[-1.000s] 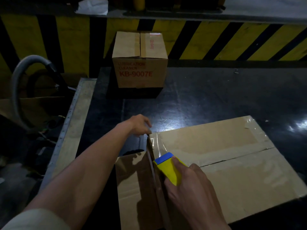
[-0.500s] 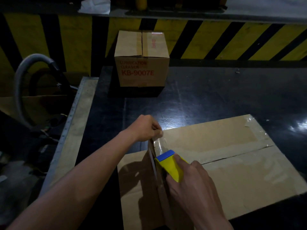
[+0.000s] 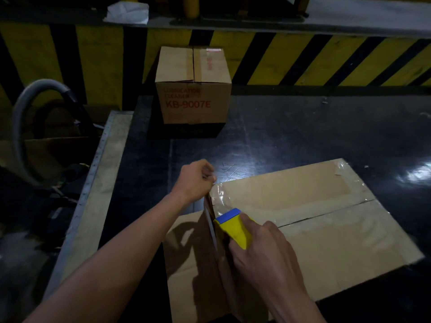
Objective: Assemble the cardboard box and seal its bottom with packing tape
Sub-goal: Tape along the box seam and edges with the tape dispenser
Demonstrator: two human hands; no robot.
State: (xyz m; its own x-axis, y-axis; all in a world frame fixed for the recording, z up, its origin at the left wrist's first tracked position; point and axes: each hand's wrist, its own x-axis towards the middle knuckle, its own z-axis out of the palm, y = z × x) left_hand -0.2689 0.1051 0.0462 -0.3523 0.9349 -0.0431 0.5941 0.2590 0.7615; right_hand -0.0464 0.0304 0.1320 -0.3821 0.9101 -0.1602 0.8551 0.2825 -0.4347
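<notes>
A flattened brown cardboard box (image 3: 321, 220) lies on the dark table, with old clear tape along its left edge and far right corner. A side flap (image 3: 189, 257) spreads out to the left of it. My right hand (image 3: 263, 250) grips a yellow and blue utility knife (image 3: 233, 226), its tip at the taped left edge of the box. My left hand (image 3: 196, 180) pinches the clear tape (image 3: 219, 194) at the far left corner of the box, fingers closed on it.
A sealed carton (image 3: 193, 87) printed KB-9007E stands at the far side of the black table (image 3: 291, 136). A yellow-and-black striped wall (image 3: 303, 59) runs behind it. A grey hose (image 3: 25, 117) curves at the left, beyond the table's metal-edged side strip (image 3: 102, 183).
My left hand has closed on the tape at the box corner and pulled up slightly. The knife in my right hand has stayed at the taped left edge.
</notes>
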